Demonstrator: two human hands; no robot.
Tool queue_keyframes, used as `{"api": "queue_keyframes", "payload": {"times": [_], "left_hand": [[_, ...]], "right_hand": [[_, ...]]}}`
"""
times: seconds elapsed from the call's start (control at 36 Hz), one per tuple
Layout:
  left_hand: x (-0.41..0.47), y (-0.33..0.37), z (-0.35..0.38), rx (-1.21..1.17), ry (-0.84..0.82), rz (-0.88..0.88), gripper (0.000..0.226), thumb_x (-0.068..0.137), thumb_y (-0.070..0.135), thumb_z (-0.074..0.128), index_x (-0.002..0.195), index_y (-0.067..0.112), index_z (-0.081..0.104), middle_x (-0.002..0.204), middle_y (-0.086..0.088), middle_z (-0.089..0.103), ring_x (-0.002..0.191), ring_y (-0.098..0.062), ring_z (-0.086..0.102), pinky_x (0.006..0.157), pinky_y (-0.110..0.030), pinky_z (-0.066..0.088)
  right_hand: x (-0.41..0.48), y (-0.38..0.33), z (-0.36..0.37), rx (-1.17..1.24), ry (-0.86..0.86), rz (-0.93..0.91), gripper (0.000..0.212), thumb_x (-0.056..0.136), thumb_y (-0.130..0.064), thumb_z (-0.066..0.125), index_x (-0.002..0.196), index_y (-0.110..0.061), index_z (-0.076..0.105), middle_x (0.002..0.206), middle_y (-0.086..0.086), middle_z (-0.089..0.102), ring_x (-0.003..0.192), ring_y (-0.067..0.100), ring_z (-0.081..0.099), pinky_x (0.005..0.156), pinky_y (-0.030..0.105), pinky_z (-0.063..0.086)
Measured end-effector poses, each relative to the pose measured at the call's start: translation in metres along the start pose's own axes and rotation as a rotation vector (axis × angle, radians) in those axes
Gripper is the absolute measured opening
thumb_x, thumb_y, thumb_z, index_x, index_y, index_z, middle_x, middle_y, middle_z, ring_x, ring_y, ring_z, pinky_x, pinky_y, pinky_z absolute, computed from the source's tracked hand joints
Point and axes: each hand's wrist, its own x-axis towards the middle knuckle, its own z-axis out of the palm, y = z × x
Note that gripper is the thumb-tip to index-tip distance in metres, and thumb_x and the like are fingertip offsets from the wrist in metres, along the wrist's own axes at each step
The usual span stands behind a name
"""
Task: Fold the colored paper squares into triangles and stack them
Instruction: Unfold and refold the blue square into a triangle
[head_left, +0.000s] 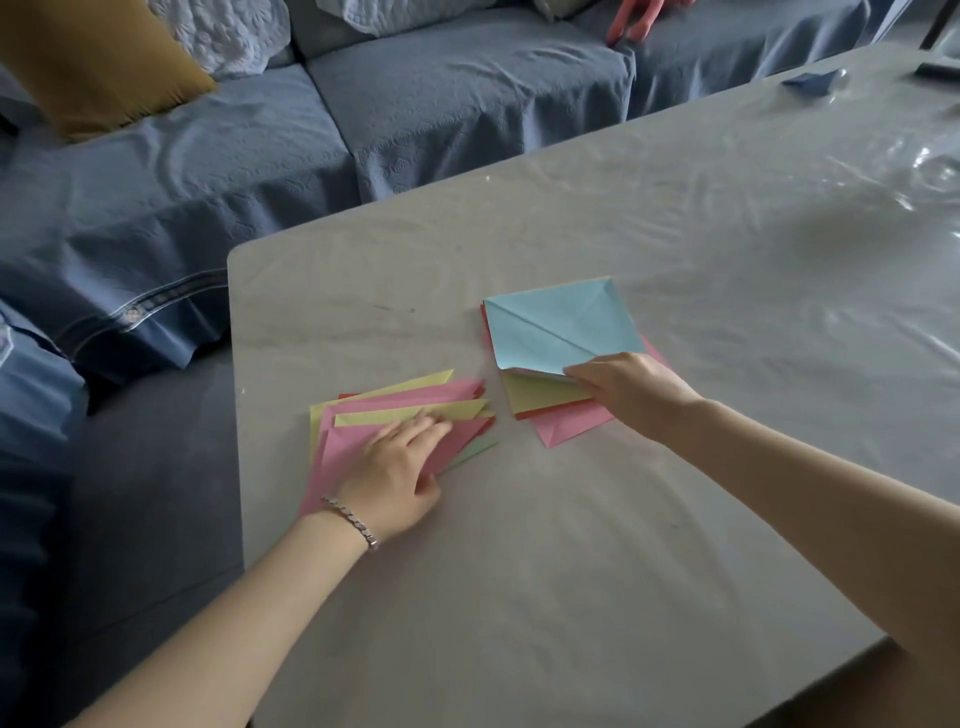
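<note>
Pale-blue paper square (556, 327), creased diagonally, pinched at its near corner by the right hand (631, 392), atop the unfolded pile (569, 427). The left hand (395, 480) lies flat, fingers straight, on the fanned folded triangles (353, 441). Both piles rest on the grey counter (571, 571) beside a blue sofa (208, 156).

head-worn view, angled down — close over table (519, 597)

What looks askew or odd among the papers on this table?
The folded triangles under the left hand are fanned out, edges unaligned, hardly a neat stack. The light blue sheet, pinched by the right hand, already shows a diagonal crease.
</note>
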Motion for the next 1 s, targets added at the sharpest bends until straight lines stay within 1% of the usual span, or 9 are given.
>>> {"api": "queue_keyframes", "payload": {"times": [0.14, 0.22, 0.31, 0.47, 0.61, 0.72, 0.81, 0.86, 1.0], "left_hand": [[-0.003, 0.017, 0.001, -0.191, 0.262, -0.034, 0.051, 0.076, 0.013, 0.047, 0.126, 0.008, 0.052, 0.140, -0.008, 0.044, 0.133, -0.021, 0.036, 0.114, -0.038, 0.014], [-0.003, 0.040, -0.006, -0.392, 0.343, -0.094, 0.043, 0.081, 0.002, 0.056, 0.124, 0.007, 0.053, 0.132, -0.006, 0.051, 0.125, -0.018, 0.044, 0.107, -0.021, 0.026], [0.000, 0.058, -0.008, -0.559, 0.274, -0.184, 0.038, 0.084, 0.006, 0.056, 0.122, 0.010, 0.054, 0.124, -0.002, 0.056, 0.111, -0.006, 0.050, 0.088, -0.005, 0.030], [0.007, 0.082, -0.005, -0.837, 0.130, -0.464, 0.043, 0.085, 0.027, 0.059, 0.125, 0.014, 0.050, 0.115, 0.003, 0.058, 0.107, -0.012, 0.056, 0.095, -0.029, 0.043], [0.007, 0.093, -0.010, -1.402, 0.027, -0.673, 0.026, 0.085, 0.029, 0.061, 0.101, 0.008, 0.058, 0.083, -0.006, 0.059, 0.066, -0.020, 0.062, 0.061, -0.034, 0.054], [0.006, 0.082, -0.009, -1.277, -0.008, -0.721, 0.058, 0.052, 0.064, 0.073, 0.076, 0.012, 0.063, 0.071, -0.002, 0.059, 0.062, -0.018, 0.056, 0.067, -0.028, 0.047], [0.001, 0.080, -0.006, -1.157, 0.060, -0.636, 0.031, 0.075, 0.025, 0.073, 0.058, 0.014, 0.051, 0.052, 0.005, 0.058, 0.045, -0.009, 0.052, 0.045, -0.014, 0.038], [-0.004, 0.078, -0.003, -1.050, 0.089, -0.600, 0.022, 0.076, 0.000, 0.067, 0.065, 0.015, 0.054, 0.067, -0.001, 0.064, 0.063, -0.018, 0.062, 0.057, -0.023, 0.049], [-0.007, 0.065, -0.002, -0.899, 0.150, -0.554, 0.024, 0.077, -0.003, 0.059, 0.071, 0.019, 0.053, 0.072, -0.001, 0.063, 0.075, -0.026, 0.064, 0.071, -0.035, 0.053]], "right_hand": [[-0.015, -0.004, 0.008, 0.171, 0.067, 0.176, 0.023, 0.089, -0.019, 0.046, 0.094, 0.003, 0.052, 0.093, 0.018, 0.057, 0.091, 0.036, 0.049, 0.076, 0.043, 0.044], [-0.029, -0.012, 0.009, 0.235, 0.078, 0.209, 0.021, 0.089, -0.019, 0.049, 0.091, 0.001, 0.057, 0.091, 0.017, 0.061, 0.092, 0.037, 0.054, 0.075, 0.044, 0.046], [-0.043, -0.018, 0.003, 0.210, 0.149, 0.159, 0.014, 0.086, -0.014, 0.062, 0.096, -0.007, 0.067, 0.089, 0.011, 0.067, 0.085, 0.032, 0.059, 0.072, 0.035, 0.046], [-0.070, -0.025, -0.006, 0.278, 0.196, 0.174, 0.015, 0.075, -0.019, 0.076, 0.089, -0.012, 0.073, 0.080, 0.003, 0.068, 0.075, 0.025, 0.062, 0.069, 0.032, 0.047], [-0.097, -0.040, -0.003, 0.222, 0.416, -0.150, 0.004, 0.073, -0.020, 0.071, 0.070, -0.017, 0.072, 0.068, -0.006, 0.065, 0.059, 0.013, 0.059, 0.053, 0.022, 0.046], [-0.117, -0.052, 0.009, 0.120, 0.422, -0.415, 0.031, 0.090, -0.026, 0.055, 0.065, -0.012, 0.067, 0.070, -0.003, 0.062, 0.058, 0.017, 0.053, 0.057, 0.024, 0.043], [-0.130, -0.059, 0.019, 0.128, 0.386, -0.504, 0.034, 0.096, -0.024, 0.044, 0.076, -0.015, 0.070, 0.076, -0.003, 0.063, 0.061, 0.018, 0.054, 0.058, 0.026, 0.044], [-0.137, -0.057, 0.025, 0.115, 0.315, -0.518, 0.018, 0.090, -0.016, 0.051, 0.093, -0.020, 0.068, 0.088, -0.003, 0.063, 0.072, 0.017, 0.057, 0.064, 0.025, 0.047], [-0.143, -0.030, 0.035, 0.084, 0.227, -0.377, 0.044, 0.058, -0.008, 0.075, 0.098, -0.024, 0.068, 0.106, -0.005, 0.064, 0.097, 0.011, 0.054, 0.081, 0.026, 0.049]]}}
